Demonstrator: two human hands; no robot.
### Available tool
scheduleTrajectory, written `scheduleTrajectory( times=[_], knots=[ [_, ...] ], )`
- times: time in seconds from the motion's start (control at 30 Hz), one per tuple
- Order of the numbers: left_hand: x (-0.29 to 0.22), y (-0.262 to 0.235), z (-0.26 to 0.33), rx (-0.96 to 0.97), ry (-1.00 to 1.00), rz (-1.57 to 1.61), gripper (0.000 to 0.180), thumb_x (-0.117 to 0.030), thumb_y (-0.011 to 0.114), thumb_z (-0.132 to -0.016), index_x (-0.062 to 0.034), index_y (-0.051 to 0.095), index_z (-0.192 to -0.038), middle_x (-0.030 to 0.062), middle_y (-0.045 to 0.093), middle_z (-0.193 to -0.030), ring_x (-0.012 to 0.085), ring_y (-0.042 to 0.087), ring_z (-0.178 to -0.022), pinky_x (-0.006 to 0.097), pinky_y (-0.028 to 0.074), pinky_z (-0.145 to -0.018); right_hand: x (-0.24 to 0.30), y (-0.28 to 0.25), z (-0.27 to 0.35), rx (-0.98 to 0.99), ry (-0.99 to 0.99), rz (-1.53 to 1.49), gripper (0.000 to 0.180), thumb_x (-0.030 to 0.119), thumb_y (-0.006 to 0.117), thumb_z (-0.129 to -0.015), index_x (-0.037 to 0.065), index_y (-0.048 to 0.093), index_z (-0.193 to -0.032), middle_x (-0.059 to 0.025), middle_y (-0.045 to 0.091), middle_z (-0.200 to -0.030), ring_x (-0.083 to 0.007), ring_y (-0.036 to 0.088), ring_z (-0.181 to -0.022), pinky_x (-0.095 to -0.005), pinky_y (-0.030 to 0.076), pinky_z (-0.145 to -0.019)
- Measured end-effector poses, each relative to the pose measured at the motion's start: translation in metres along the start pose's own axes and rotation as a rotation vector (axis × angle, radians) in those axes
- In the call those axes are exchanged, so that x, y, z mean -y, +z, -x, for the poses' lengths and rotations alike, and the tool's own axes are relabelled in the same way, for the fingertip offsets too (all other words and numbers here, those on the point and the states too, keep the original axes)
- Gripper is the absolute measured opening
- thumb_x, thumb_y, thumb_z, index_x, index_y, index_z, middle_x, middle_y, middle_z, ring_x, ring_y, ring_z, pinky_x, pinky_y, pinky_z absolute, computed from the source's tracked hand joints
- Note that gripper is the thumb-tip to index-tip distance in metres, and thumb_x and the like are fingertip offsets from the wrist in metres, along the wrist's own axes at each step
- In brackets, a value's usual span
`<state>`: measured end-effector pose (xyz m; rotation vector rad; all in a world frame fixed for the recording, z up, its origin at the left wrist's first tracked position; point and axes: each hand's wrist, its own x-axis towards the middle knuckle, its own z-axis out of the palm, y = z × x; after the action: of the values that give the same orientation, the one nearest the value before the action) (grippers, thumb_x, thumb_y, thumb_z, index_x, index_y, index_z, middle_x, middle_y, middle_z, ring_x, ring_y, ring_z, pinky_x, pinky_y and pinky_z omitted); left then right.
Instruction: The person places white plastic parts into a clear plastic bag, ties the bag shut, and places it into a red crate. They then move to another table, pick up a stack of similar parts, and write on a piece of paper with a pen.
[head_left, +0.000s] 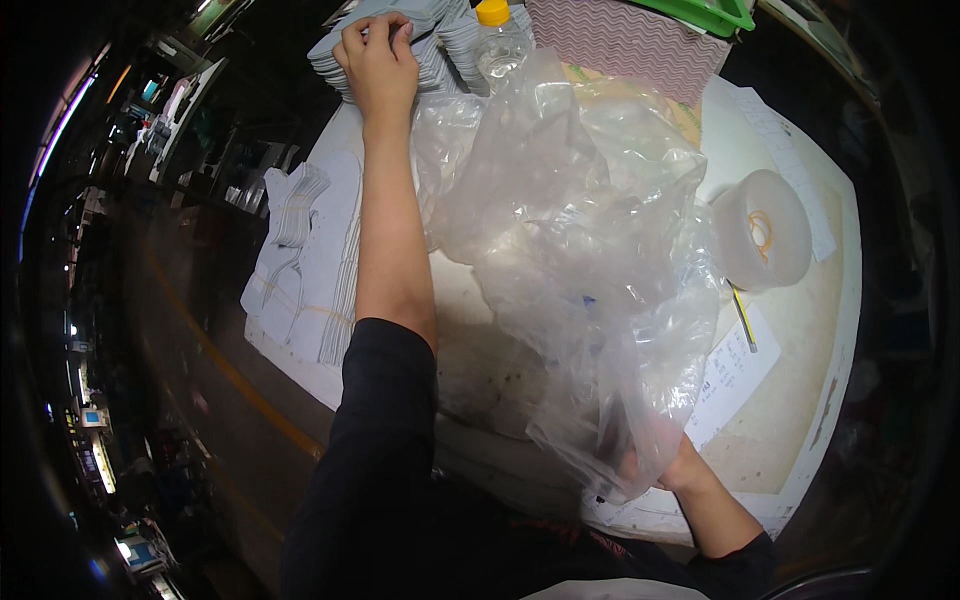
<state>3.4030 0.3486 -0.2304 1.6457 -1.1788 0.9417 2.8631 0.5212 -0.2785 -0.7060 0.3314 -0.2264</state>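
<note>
My left hand reaches to the far left of the table and lies over a stack of flat grey-blue cut pieces, shaped like insoles. Its fingers are bent and apart, and I see nothing held in them. A large, crumpled clear plastic bag spreads over the middle of the table toward me. At the near right edge, my right hand is closed on the bag's near end. The plastic partly hides its fingers.
More banded insole-like pieces lie left of my forearm. A bottle with a yellow cap stands behind the bag. To the right are a white tub with rubber bands, a pencil and a written sheet. A green tray tops a patterned box.
</note>
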Motion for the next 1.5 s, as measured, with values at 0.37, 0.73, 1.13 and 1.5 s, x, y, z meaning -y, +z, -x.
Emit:
scheduleTrajectory(
  times=[0.37, 0.73, 1.13, 1.5],
  knots=[
    [-0.123, -0.086, -0.080, 0.031, 0.007, 0.735, 0.003, -0.010, 0.073, -0.088, -0.0088, 0.073, -0.090, 0.0087, 0.068, -0.096, 0.0288, 0.063, -0.097, 0.040, 0.052, -0.085, -0.001, 0.003, -0.011, -0.137, 0.097, 0.023, 0.042, 0.032, 0.052, -0.108, -0.007, 0.056, -0.121, -0.0186, 0.061, -0.073, -0.0122, 0.046, -0.040, -0.0305, 0.043, -0.039],
    [-0.244, -0.205, 0.095, 0.839, 0.528, 0.797, 0.006, -0.019, 0.072, -0.083, -0.0139, 0.075, -0.087, 0.0114, 0.064, -0.112, 0.0345, 0.057, -0.122, 0.054, 0.039, -0.113, -0.004, -0.004, 0.001, 0.432, -0.108, 0.113, 0.050, 0.036, 0.074, -0.094, -0.010, 0.054, -0.098, -0.0250, 0.064, -0.076, -0.0363, 0.067, -0.058, -0.0453, 0.061, -0.060],
    [-0.284, -0.238, 0.191, 0.857, 0.522, 0.724, 0.048, -0.046, 0.068, -0.089, -0.0175, 0.070, -0.128, 0.0202, 0.058, -0.137, 0.0429, 0.041, -0.145, 0.062, 0.021, -0.125, -0.015, -0.017, 0.019, 0.206, -0.129, 0.104, 0.048, 0.035, 0.073, -0.094, -0.004, 0.046, -0.099, -0.0211, 0.058, -0.079, -0.0291, 0.061, -0.051, -0.0361, 0.057, -0.046],
    [-0.257, -0.242, 0.198, 1.020, 0.509, 0.554, 0.050, -0.054, 0.061, -0.095, -0.0238, 0.070, -0.134, 0.0260, 0.047, -0.154, 0.0446, 0.025, -0.155, 0.064, 0.004, -0.127, -0.005, -0.010, 0.019, 0.272, -0.412, 0.103, 0.045, 0.039, 0.062, -0.101, -0.001, 0.041, -0.104, -0.0198, 0.056, -0.081, -0.0177, 0.050, -0.044, -0.0247, 0.047, -0.034]
  ],
)
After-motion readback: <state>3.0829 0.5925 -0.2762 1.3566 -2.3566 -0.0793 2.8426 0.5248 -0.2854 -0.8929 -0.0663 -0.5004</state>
